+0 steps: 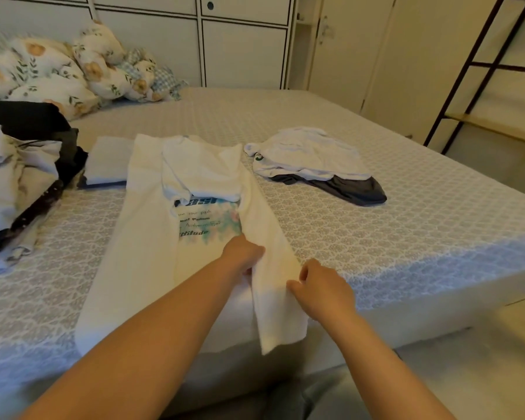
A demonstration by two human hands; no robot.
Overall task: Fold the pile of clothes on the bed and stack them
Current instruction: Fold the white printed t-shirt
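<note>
A bed (376, 237) with a patterned grey cover is filling a bedroom lined with white cupboards. A white T-shirt (140, 268) is lying flat near the front edge, sides turned in to narrow it for folding. The left hand (244, 253) is curling round the inner edge of the right flap, while the right hand (319, 283) is pinching its outer edge, likely to straighten it. An unfolded pile (19, 183) is waiting at the left.

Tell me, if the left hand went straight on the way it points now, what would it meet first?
Probably the blue printed design on the white T-shirt; the left hand points up along the shirt toward it, though depth is unclear.
</note>
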